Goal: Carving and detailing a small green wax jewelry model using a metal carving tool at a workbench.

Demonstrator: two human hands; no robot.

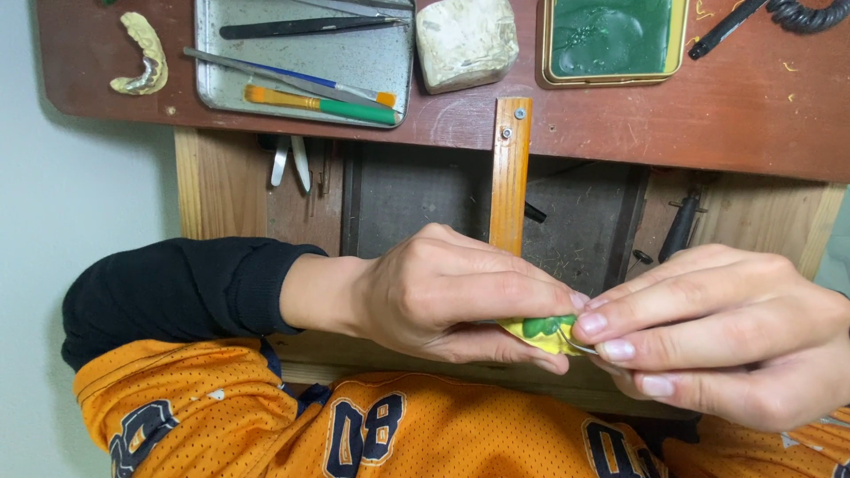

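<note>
Below the worktop's (753, 133) front edge, the left hand (443, 296), wrist level and fingers curled, pinches a small yellow-and-green piece (542, 334), while the right hand (735, 332) meets it fingertip to fingertip, gripping a thin metal tool (583, 349).

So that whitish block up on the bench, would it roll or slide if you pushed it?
The whitish block probably slides rather than rolls: it looks squarish with flat faces. Its chalky, chipped surface hints it may crumble at the edges. It seems fairly heavy for its size.

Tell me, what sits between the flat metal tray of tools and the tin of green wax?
In the head view, a whitish stone-like block sits on the brown bench between metal tray and green wax tin.
</note>
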